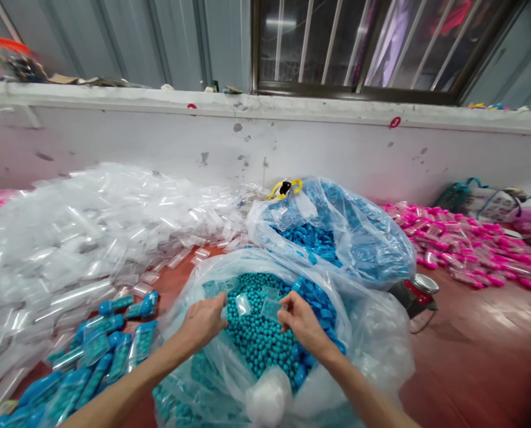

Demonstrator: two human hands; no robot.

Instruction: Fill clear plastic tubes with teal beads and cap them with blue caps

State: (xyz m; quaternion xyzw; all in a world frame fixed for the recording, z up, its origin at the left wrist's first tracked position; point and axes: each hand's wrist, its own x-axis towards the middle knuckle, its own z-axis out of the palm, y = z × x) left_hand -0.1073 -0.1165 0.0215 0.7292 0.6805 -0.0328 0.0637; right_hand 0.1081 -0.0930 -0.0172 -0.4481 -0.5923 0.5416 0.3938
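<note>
Working over open bag [376, 339] of teal beads [258, 336], with left hand [205, 319] and right hand [303, 321] apart. Pinching clear container [271, 308] in right hand, at bead surface; cannot tell whether gripping anything in left. Probably at filling step, judging from bead-filled tubes [94, 349] on floor [474, 351]. Next, seems to call for steady pinch and upturned opening.

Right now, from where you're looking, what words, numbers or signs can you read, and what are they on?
"3": on the round red sticker on the white ledge, below the window.
Left red sticker: too small and blurred to read.
No other readable text.
</note>
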